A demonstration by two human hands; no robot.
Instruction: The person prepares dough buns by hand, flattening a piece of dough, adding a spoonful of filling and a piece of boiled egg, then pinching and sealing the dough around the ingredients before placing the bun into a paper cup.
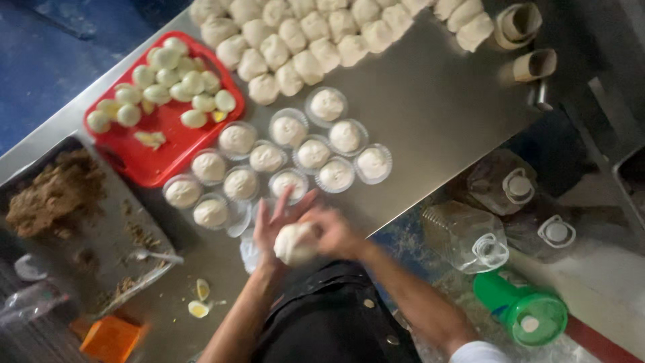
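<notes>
Where the two hands meet at the near edge of the steel table [430,101], one dough ball [294,243] is held between them. Left hand [277,222]: fingers spread and raised, palm cupping the ball from the left. Right hand [334,232]: curled over the ball's right side, pressing against it. Both forearms reach in from the lower frame above a dark garment.

Just beyond the hands: a cluster of filled dough pieces in clear paper cups [289,160], about a dozen, set in loose rows and touching one another; a few empty cups lie just left of the left hand.

Farther out, at the table's far end: a large mass of plain dough portions [316,40], packed close together.

Left of the cups: a red tray [144,158] holding peeled boiled eggs [164,84], whole and cut. Beside it, nearer the table's corner: a metal tray [101,228] with a mound of brown minced filling [54,195] and a spoon [156,255]. Two egg halves [199,299] lie on the table in front of that tray, and an orange object [111,338] sits at the bottom left.

Off the table to the right, on the floor: clear plastic jugs [467,235] and a green container [527,309]. Two paper rolls [524,40] rest at the table's far right corner.
</notes>
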